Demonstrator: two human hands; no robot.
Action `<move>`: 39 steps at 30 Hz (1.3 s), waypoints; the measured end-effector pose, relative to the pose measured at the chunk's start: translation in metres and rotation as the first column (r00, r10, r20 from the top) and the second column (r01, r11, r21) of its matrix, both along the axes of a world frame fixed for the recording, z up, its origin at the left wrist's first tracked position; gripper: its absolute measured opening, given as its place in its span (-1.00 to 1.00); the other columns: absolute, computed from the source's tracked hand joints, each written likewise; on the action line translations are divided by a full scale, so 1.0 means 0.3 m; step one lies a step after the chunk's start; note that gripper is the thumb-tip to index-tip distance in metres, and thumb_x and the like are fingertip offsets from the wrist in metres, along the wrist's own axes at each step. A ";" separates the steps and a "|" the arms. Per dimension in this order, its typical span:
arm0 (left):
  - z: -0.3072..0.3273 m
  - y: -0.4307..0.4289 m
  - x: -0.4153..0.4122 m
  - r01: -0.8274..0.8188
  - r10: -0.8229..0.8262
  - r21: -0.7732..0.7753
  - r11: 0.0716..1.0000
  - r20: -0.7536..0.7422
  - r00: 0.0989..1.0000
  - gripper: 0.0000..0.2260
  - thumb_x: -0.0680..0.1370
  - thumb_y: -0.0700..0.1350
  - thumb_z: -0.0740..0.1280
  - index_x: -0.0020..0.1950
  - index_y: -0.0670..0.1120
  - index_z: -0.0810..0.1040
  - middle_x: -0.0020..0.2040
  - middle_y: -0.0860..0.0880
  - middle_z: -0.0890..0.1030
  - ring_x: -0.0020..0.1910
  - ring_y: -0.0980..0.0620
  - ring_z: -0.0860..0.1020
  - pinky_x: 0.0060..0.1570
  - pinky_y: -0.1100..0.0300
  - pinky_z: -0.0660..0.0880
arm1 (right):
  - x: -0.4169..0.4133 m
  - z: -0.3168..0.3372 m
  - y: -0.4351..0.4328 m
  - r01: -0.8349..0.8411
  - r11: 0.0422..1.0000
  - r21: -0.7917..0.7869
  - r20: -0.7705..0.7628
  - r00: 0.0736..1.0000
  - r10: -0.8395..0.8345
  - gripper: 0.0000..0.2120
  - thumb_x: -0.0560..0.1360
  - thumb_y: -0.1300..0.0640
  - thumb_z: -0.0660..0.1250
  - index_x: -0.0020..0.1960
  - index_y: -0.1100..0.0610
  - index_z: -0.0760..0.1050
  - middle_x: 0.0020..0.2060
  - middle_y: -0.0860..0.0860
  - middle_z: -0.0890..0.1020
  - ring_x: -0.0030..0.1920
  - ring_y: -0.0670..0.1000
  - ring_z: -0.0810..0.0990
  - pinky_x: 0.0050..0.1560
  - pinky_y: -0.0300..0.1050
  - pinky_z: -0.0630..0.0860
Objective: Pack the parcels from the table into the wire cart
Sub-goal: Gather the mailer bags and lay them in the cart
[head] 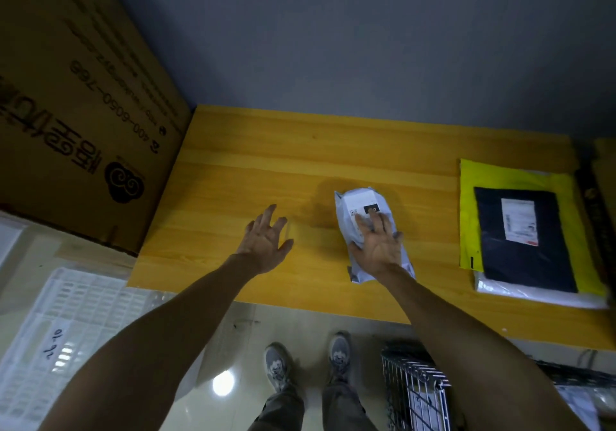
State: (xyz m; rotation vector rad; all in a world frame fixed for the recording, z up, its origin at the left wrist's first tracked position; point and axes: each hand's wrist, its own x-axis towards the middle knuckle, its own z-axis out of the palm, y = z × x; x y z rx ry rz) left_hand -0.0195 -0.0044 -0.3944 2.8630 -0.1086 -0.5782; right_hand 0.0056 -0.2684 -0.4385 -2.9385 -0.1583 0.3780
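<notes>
Head view: right hand (378,247) lies flat on the white parcel (361,204); left hand (265,244) hovers spread, holding nothing.

The white parcel sits mid-table (266,150), long axis running near to far, its near end skewed slightly right. The right hand's fingers are straight on top of it, thumb at its left edge, not closed round it. The left hand is just to the parcel's left, apart from it, so the right is the nearer. The wire cart (413,387) stands near right, below the table edge; judged, the carry goes near and rightward. A black parcel (520,240) tops a yellow-green parcel (470,197) at far right. The hand covers the parcel's near half; the right arm and frame edge cut off the cart, contents unclear; label print unreadable.
</notes>
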 end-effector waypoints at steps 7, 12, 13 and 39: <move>0.221 -0.051 0.093 0.058 -0.059 0.020 0.998 0.068 0.996 -0.45 0.65 0.17 0.14 0.57 -0.06 0.18 0.62 -0.08 -0.04 0.59 -0.13 -0.01 0.51 -0.14 0.03 | 0.067 0.273 -0.053 0.017 0.999 -0.037 0.085 0.996 -0.014 -0.35 0.54 -0.16 0.25 0.57 -0.05 0.16 0.57 0.03 0.09 0.57 0.11 0.01 0.36 0.25 0.24; 0.414 -0.091 0.192 0.058 -0.066 0.049 0.997 0.192 0.979 -0.42 0.62 0.18 0.19 0.57 -0.04 0.20 0.61 -0.09 0.01 0.58 -0.08 0.00 0.52 -0.12 0.02 | 0.162 0.509 -0.112 0.053 0.998 -0.047 0.203 0.978 -0.043 -0.40 0.53 -0.17 0.24 0.53 -0.07 0.24 0.55 0.01 0.16 0.55 0.08 0.07 0.32 0.20 0.28; 0.454 -0.099 0.212 0.049 -0.059 0.054 0.997 0.218 0.974 -0.43 0.62 0.19 0.20 0.56 -0.03 0.21 0.60 -0.09 0.03 0.58 -0.08 0.01 0.53 -0.12 0.02 | 0.182 0.559 -0.124 0.067 0.997 -0.044 0.229 0.972 -0.055 -0.41 0.53 -0.17 0.24 0.52 -0.07 0.25 0.54 0.00 0.18 0.54 0.07 0.09 0.30 0.18 0.31; 0.993 -0.161 0.679 0.318 -0.328 0.100 0.943 0.451 0.830 -0.43 0.65 0.23 0.08 0.59 0.00 0.14 0.61 -0.12 0.03 0.55 -0.15 0.14 0.52 -0.05 0.07 | 0.313 1.238 -0.190 0.395 0.919 -0.005 0.499 0.797 -0.340 -0.40 0.58 -0.18 0.19 0.56 -0.05 0.17 0.54 0.03 0.16 0.53 0.09 0.07 0.42 0.36 0.18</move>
